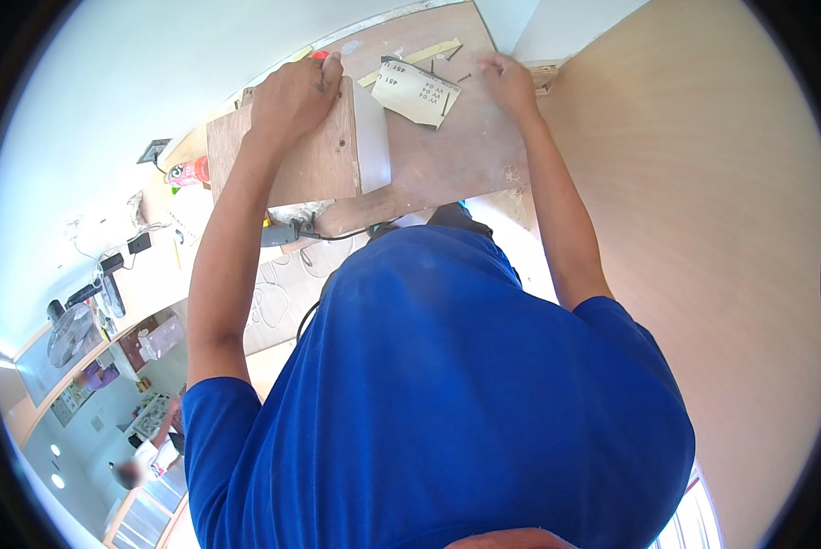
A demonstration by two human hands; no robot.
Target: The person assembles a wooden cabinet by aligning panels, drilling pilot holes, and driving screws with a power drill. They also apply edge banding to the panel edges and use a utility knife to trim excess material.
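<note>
With assembly judged at an early stage, the left hand [293, 91] clamps the brown rectangular plywood panel [287, 156] at 11 o'clock on the wooden counter [447, 156], while the right hand [507, 80], fingers curled together, picks among loose dark nails [458, 78] at 12 o'clock, none visibly driven.

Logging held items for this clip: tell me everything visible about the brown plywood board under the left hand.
The brown plywood board is a flat, roughly rectangular panel with a matte wood-grain face, a small dark hole near its right edge and a pale white edge strip along that side. It lies on the larger wooden work surface. The left hand grips its far edge; the right hand is apart from it.
</note>
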